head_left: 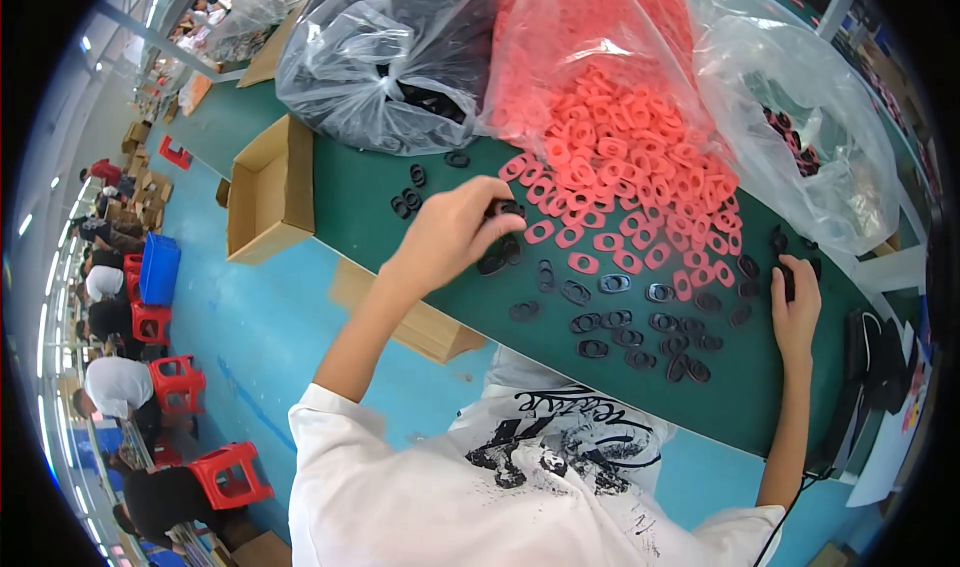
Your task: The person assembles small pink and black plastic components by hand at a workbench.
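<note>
White shirt fabric [390, 497], print-smeared, lies nearest at six o'clock; near the centre the left hand [447, 235] pinches a black oval piece [509, 208], while the right hand [797, 309], at three o'clock, curls over a dark piece [788, 285], its grip impossible to tell. Should the left hand swing right, it could knock flat, holed red ovals [605, 142], heaped at one o'clock by their crinkled plastic bag [590, 17], across the green table [480, 309] among smooth black ovals [628, 337] at four o'clock.

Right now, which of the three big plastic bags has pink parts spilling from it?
The middle bag: pink oval rings spread from it onto the green table. None spill from the left bag or right bag.
</note>
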`<state>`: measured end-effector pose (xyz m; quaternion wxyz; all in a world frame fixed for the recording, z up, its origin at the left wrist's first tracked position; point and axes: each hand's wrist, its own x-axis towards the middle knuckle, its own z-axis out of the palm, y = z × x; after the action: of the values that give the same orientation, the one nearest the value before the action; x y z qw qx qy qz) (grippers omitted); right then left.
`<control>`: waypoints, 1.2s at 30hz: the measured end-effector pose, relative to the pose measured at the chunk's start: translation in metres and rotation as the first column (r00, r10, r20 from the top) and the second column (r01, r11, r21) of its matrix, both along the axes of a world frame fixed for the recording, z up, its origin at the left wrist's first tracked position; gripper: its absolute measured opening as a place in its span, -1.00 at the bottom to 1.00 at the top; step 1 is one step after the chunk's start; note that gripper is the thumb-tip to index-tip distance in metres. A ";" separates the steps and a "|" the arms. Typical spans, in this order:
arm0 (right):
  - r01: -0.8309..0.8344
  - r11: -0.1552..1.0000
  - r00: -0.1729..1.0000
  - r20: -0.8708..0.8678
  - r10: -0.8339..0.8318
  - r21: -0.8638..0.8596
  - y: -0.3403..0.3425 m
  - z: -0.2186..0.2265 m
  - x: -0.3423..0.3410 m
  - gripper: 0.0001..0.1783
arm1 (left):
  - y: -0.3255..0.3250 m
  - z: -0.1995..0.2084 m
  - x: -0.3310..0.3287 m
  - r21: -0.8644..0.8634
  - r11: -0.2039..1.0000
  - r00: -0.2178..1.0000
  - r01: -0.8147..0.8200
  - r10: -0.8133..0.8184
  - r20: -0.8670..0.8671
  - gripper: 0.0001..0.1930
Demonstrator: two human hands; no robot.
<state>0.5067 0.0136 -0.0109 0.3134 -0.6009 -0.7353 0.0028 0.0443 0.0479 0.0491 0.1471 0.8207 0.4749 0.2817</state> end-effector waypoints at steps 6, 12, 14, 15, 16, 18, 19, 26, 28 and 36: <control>0.008 1.000 1.000 -0.008 -0.008 -0.011 -0.001 0.004 -0.002 -0.83 | -0.013 -0.001 0.034 -0.007 0.982 0.982 0.188 -0.188 0.018 -0.70; 0.016 1.000 1.000 -0.021 -0.016 -0.002 -0.003 0.003 -0.002 -0.84 | -0.010 -0.019 0.058 0.171 0.927 0.939 0.335 -0.312 -0.147 -0.65; 0.021 1.000 0.999 -0.048 -0.022 -0.021 -0.003 0.005 -0.004 -0.84 | -0.006 -0.026 0.065 0.158 0.926 0.934 0.342 -0.317 -0.164 -0.64; 0.028 0.999 0.999 -0.046 -0.029 -0.022 -0.002 0.005 -0.003 -0.84 | -0.003 -0.029 0.068 0.147 0.927 0.931 0.346 -0.319 -0.180 -0.63; 0.014 1.000 0.999 -0.041 -0.014 0.001 -0.002 0.004 -0.003 -0.84 | -0.004 -0.030 0.069 0.147 0.924 0.929 0.352 -0.325 -0.177 -0.63; 0.014 1.000 0.999 -0.034 -0.013 0.018 -0.002 0.004 -0.003 -0.84 | -0.005 -0.032 0.068 0.066 0.932 0.919 0.357 -0.338 -0.203 -0.63; 0.003 1.000 0.999 -0.038 -0.002 0.030 -0.001 0.005 -0.004 -0.84 | -0.004 -0.030 0.067 0.063 0.928 0.916 0.366 -0.348 -0.200 -0.63; -0.034 0.999 0.985 -0.171 0.028 -0.034 -0.003 0.004 0.001 -0.78 | -0.002 -0.026 0.061 -0.021 0.935 0.907 0.355 -0.350 -0.236 -0.69; -0.032 0.998 0.975 -0.224 0.017 -0.062 -0.003 -0.001 0.007 -0.79 | -0.003 -0.023 0.059 -0.034 0.944 0.919 0.327 -0.326 -0.223 -0.72; 0.045 0.981 0.927 -0.358 -0.112 -0.191 -0.005 -0.001 0.018 -0.86 | -0.004 -0.019 0.060 -0.027 0.962 0.950 0.271 -0.272 -0.151 -0.73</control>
<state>0.5247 0.0086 -0.0117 0.3897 -0.6446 -0.6358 0.1686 0.1047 0.0443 0.0300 0.1498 0.8970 0.3682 0.1933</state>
